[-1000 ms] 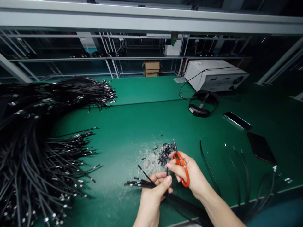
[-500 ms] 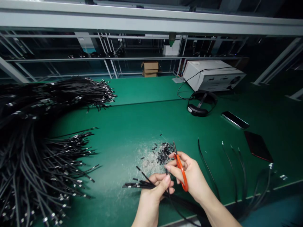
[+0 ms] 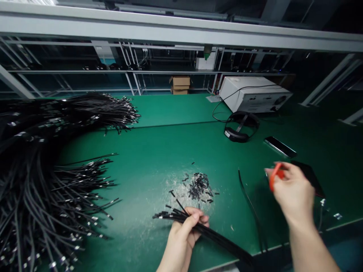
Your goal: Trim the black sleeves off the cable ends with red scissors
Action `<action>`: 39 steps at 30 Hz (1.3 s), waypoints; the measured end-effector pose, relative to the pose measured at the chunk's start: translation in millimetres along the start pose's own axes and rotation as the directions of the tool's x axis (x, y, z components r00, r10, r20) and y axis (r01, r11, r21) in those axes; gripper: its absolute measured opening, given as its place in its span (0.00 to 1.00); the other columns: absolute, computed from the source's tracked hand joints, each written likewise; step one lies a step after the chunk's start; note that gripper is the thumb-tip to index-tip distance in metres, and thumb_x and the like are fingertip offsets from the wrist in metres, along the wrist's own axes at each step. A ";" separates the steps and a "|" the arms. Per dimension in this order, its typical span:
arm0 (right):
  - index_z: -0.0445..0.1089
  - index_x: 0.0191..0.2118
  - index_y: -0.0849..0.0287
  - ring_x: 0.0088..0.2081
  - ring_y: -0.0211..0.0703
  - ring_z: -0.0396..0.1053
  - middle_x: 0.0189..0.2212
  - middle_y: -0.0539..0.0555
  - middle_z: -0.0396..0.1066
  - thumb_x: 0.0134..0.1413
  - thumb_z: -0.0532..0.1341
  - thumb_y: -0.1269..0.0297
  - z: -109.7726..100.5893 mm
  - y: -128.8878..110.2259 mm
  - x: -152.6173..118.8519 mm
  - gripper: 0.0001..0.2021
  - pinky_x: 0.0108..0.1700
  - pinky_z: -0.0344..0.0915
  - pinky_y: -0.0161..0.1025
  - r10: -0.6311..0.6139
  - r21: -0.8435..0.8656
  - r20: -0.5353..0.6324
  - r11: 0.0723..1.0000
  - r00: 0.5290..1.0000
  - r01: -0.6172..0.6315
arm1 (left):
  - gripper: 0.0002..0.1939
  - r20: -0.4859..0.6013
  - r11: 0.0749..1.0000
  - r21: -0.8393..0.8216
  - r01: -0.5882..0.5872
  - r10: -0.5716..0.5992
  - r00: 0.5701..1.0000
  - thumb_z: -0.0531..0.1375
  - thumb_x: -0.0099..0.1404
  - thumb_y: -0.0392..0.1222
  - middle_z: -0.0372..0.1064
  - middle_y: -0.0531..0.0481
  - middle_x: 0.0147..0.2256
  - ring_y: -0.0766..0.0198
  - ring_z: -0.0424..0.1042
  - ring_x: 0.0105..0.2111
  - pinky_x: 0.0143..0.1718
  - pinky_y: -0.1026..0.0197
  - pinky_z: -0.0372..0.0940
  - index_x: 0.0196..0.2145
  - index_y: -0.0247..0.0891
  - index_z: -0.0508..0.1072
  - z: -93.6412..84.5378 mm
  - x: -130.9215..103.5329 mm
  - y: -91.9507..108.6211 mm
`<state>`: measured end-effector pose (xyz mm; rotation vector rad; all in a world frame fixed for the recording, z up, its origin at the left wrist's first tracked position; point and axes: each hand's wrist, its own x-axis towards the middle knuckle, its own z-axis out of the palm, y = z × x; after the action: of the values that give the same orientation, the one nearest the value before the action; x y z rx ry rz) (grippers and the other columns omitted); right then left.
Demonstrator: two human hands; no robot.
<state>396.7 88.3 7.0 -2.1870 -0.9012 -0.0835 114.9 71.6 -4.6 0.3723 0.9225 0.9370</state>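
My left hand is closed around a bundle of black cables near the front of the green table. The cable ends poke out to the left of the thumb, one angled up from the others. Off to the right, my right hand grips the orange handle of a pair of scissors; their blades are hardly visible. Just beyond the left hand lies a pile of short black cut pieces, with thin whitish strands scattered around it. A single black cable rests between my hands.
Large bunches of black cables cover the left side. At the right stand a white box-shaped device and a black headset. A phone and a dark flat object lie near my right hand. A metal beam crosses above.
My right hand has moved away from the left hand to the right, carrying the scissors. The cable that stood up between the fingers no longer shows there. My left hand keeps its bundle.
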 end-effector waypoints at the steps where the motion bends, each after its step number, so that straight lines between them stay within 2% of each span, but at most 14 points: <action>1: 0.65 0.47 0.56 0.33 0.54 0.71 0.30 0.61 0.73 0.48 0.59 0.56 -5.2 15.8 16.6 0.20 0.30 0.59 0.45 0.063 -0.283 -0.029 0.957 0.998 -0.068 | 0.08 -0.006 1.000 -0.023 -0.004 0.003 1.000 0.64 0.53 0.40 0.72 0.48 0.29 0.57 0.72 0.35 0.41 0.54 0.66 0.30 0.35 0.72 -1.9 -0.8 1.0; 4: 0.71 0.40 0.59 0.28 0.63 0.70 0.17 0.64 0.68 0.45 0.60 0.60 -16.8 45.2 44.3 0.15 0.30 0.53 0.51 0.143 -0.461 -0.045 0.875 0.989 -0.148 | 0.12 -0.042 0.999 -0.022 -0.024 0.023 0.999 0.65 0.52 0.40 0.71 0.49 0.27 0.58 0.72 0.32 0.39 0.53 0.67 0.35 0.35 0.71 -5.7 -1.4 1.9; 7: 0.70 0.41 0.58 0.27 0.60 0.69 0.17 0.63 0.67 0.45 0.59 0.48 -17.5 35.3 30.2 0.21 0.30 0.54 0.50 0.051 -0.456 -0.136 0.883 0.989 -0.109 | 0.16 -0.071 0.996 0.050 -0.072 0.076 0.995 0.66 0.51 0.43 0.70 0.50 0.24 0.59 0.72 0.28 0.34 0.55 0.68 0.37 0.35 0.70 -5.6 2.8 -1.1; 9: 0.68 0.44 0.56 0.27 0.55 0.69 0.23 0.61 0.70 0.44 0.60 0.45 -11.4 6.9 1.8 0.24 0.31 0.57 0.47 -0.100 -0.283 -0.113 0.957 0.989 0.064 | 0.17 -0.064 0.989 0.104 -0.105 0.112 0.992 0.66 0.51 0.45 0.68 0.53 0.21 0.61 0.72 0.25 0.30 0.57 0.68 0.37 0.36 0.69 -3.8 7.4 -3.9; 10: 0.67 0.44 0.55 0.28 0.52 0.69 0.26 0.59 0.71 0.44 0.60 0.46 -6.8 -12.0 -15.2 0.23 0.30 0.60 0.45 -0.159 -0.078 0.001 0.984 0.987 0.159 | 0.17 -0.047 0.984 0.128 -0.121 0.128 0.991 0.66 0.51 0.45 0.67 0.55 0.20 0.61 0.72 0.23 0.29 0.58 0.68 0.36 0.36 0.69 -2.7 9.6 -5.2; 11: 0.67 0.42 0.54 0.29 0.49 0.70 0.29 0.57 0.72 0.46 0.60 0.49 -1.5 -32.8 -32.5 0.19 0.31 0.62 0.42 -0.211 0.169 0.177 0.969 0.961 0.182 | 0.17 -0.021 0.980 0.150 -0.132 0.137 0.990 0.66 0.51 0.46 0.66 0.56 0.19 0.62 0.71 0.22 0.28 0.59 0.67 0.36 0.36 0.69 -1.7 11.5 -6.2; 13: 0.66 0.40 0.54 0.35 0.45 0.70 0.34 0.55 0.72 0.50 0.59 0.54 9.7 -74.8 -64.2 0.13 0.36 0.64 0.38 -0.346 0.533 0.476 0.845 0.808 0.047 | 0.16 0.040 0.971 0.194 -0.137 0.132 0.990 0.65 0.51 0.47 0.66 0.57 0.18 0.63 0.71 0.20 0.26 0.61 0.66 0.34 0.36 0.70 -0.2 13.5 -7.4; 16: 0.65 0.39 0.54 0.39 0.42 0.70 0.37 0.52 0.72 0.49 0.62 0.61 22.5 -123.6 -95.5 0.10 0.40 0.64 0.36 -0.464 0.695 0.605 0.704 0.646 -0.146 | 0.14 0.118 0.955 0.269 -0.124 0.095 0.988 0.64 0.52 0.48 0.68 0.55 0.17 0.63 0.71 0.20 0.24 0.63 0.65 0.31 0.36 0.69 -0.3 11.9 -8.1; 19: 0.65 0.37 0.55 0.35 0.40 0.70 0.33 0.50 0.72 0.46 0.64 0.65 28.1 -145.5 -104.0 0.11 0.38 0.64 0.35 -0.517 0.730 0.646 0.635 0.561 -0.254 | 0.15 0.140 0.941 0.316 -0.123 0.082 0.987 0.64 0.51 0.48 0.72 0.50 0.18 0.60 0.73 0.21 0.25 0.61 0.65 0.31 0.35 0.70 -1.2 7.4 -9.0; 23: 0.64 0.37 0.57 0.32 0.38 0.68 0.28 0.49 0.70 0.44 0.65 0.65 30.7 -145.3 -93.4 0.13 0.36 0.64 0.35 -0.491 0.723 0.680 0.575 0.544 -0.385 | 0.19 0.017 0.982 0.133 -0.137 0.136 0.991 0.66 0.48 0.51 0.73 0.49 0.23 0.58 0.74 0.25 0.30 0.58 0.67 0.33 0.35 0.72 -1.1 5.2 -10.2; 26: 0.64 0.38 0.58 0.28 0.36 0.65 0.26 0.47 0.68 0.41 0.68 0.63 33.5 -138.1 -86.4 0.17 0.32 0.62 0.33 -0.446 0.667 0.744 0.529 0.497 -0.524 | 0.17 -0.079 0.984 0.027 -0.179 0.180 0.980 0.65 0.49 0.52 0.68 0.54 0.15 0.62 0.71 0.19 0.26 0.60 0.66 0.28 0.34 0.74 -1.1 7.0 -9.5; 28: 0.64 0.39 0.58 0.26 0.34 0.64 0.26 0.47 0.67 0.39 0.69 0.63 37.9 -133.5 -86.7 0.20 0.31 0.61 0.32 -0.410 0.638 0.770 0.504 0.489 -0.582 | 0.15 -0.098 0.982 0.037 -0.185 0.188 0.977 0.65 0.49 0.51 0.63 0.56 0.10 0.64 0.67 0.15 0.21 0.61 0.63 0.23 0.34 0.74 -1.2 8.1 -7.4; 33: 0.63 0.40 0.60 0.27 0.33 0.65 0.26 0.46 0.69 0.35 0.70 0.66 59.5 -123.2 -101.3 0.23 0.32 0.59 0.31 -0.279 0.611 0.791 0.417 0.544 -0.673 | 0.17 -0.190 0.990 0.103 -0.099 0.118 0.975 0.65 0.48 0.51 0.65 0.53 0.10 0.63 0.67 0.14 0.19 0.62 0.63 0.24 0.31 0.76 -0.6 8.4 1.9; 39: 0.64 0.40 0.60 0.21 0.33 0.62 0.23 0.47 0.68 0.35 0.70 0.60 80.2 -108.3 -101.9 0.24 0.25 0.58 0.31 -0.148 0.547 0.832 0.385 0.535 -0.744 | 0.19 -0.246 0.988 0.146 -0.055 0.090 0.965 0.65 0.45 0.52 0.67 0.52 0.11 0.61 0.68 0.15 0.21 0.60 0.65 0.27 0.30 0.76 -2.7 8.8 2.9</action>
<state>235.5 133.5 -15.6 -1.1816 -0.5928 1.4338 113.5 80.2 -8.9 0.4126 1.2178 1.0057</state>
